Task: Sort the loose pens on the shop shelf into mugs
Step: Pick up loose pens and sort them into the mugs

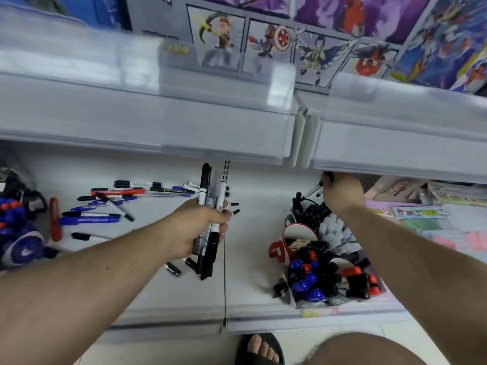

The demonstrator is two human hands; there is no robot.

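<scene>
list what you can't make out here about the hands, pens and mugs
Head view only:
- Right hand: fingertips tucked under the upper shelf edge; only part of the black pen it holds shows.
- Back mug: the wrist partly covers it.
- Left hand: exact count in the bundle of black pens unclear, since they overlap.
- Pen labels: too small and blurred.
- Blue toy: cut by the left edge.

The upper shelf (158,122) overhangs low above my reach, and my right hand (342,192) is tucked just under its front edge. Between the scattered loose pens (110,204) on the left and the crowded mugs (316,259) on the right, the white shelf (253,233) lies bare. My left hand (200,227), gripping a bundle of markers (208,219), sits at that gap's left side.
</scene>
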